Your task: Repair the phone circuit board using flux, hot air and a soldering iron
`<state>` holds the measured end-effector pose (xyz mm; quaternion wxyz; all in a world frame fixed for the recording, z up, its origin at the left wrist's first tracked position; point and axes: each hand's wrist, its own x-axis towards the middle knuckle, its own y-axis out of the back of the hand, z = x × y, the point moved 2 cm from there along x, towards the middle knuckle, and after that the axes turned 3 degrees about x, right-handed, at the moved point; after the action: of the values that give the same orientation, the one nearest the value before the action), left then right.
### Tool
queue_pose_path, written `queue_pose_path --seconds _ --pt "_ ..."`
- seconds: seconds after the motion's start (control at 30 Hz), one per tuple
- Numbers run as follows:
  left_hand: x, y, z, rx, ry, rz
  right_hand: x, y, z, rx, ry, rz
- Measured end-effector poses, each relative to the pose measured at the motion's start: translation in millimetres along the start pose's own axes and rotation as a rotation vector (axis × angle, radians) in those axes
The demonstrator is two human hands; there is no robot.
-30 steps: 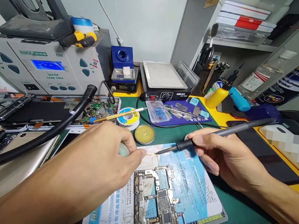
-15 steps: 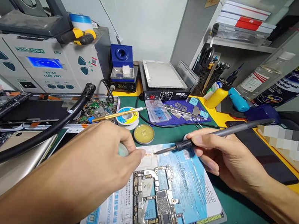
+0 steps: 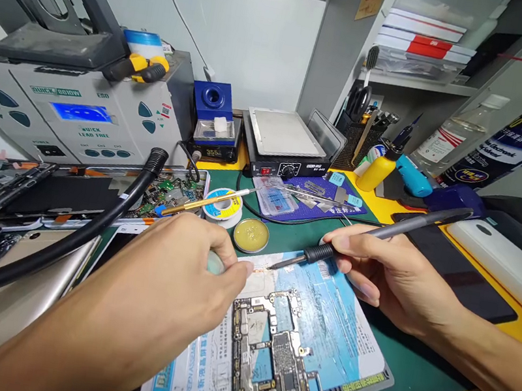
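In my right hand [image 3: 391,276] is a soldering iron [image 3: 324,253], held like a pen. Its tip points down-left, at or just above faint orange marks on the printed card [image 3: 340,320]. My left hand [image 3: 195,264] is closed, thumb and forefinger pinched together close to that tip. Between its fingers shows part of a small, pale green rounded thing [image 3: 216,263]; the rest is hidden. A phone logic board [image 3: 285,358] with cut-out openings lies on the card, below both hands. Just beyond my left hand sits a round tin of yellowish paste [image 3: 251,235].
A solder spool [image 3: 223,208] with a gold-handled tool [image 3: 205,201] across it stands behind the left hand. A black hose [image 3: 102,223] crosses the left side. Farther back are a hot-air station [image 3: 84,88], a soldering station [image 3: 212,128] and a hot plate [image 3: 288,135]. Dark phone [image 3: 466,274] at right.
The camera view has shifted very slightly. Both hands keep nearly the same pose, and the iron's tip stays at the same spot on the card.
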<state>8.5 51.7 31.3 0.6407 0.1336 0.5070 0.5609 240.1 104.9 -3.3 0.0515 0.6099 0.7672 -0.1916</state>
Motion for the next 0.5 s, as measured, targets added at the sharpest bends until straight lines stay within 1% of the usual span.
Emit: queue_pose_path --seconds 0.1,0.17,0.3,0.37,0.5 --pt "-1.3 -0.8 1.0 0.029 0.045 0.003 0.1 1.1 0.2 0.012 -0.013 0.017" --pt "-1.5 -1.9 -1.5 0.037 0.043 0.026 0.3 1.5 -0.1 0.016 -0.020 0.012" --pt "1.1 -4.1 -12.3 -0.037 -0.054 0.051 0.8 0.1 -1.5 0.014 -0.001 0.003" --pt "1.6 -4.2 -15.0 -0.059 -0.075 0.031 0.8 -1.4 -2.0 -0.006 0.011 0.003" --pt "-0.7 -2.0 -8.2 -0.113 -0.090 0.034 0.0 -2.8 -1.7 -0.017 0.003 0.016"
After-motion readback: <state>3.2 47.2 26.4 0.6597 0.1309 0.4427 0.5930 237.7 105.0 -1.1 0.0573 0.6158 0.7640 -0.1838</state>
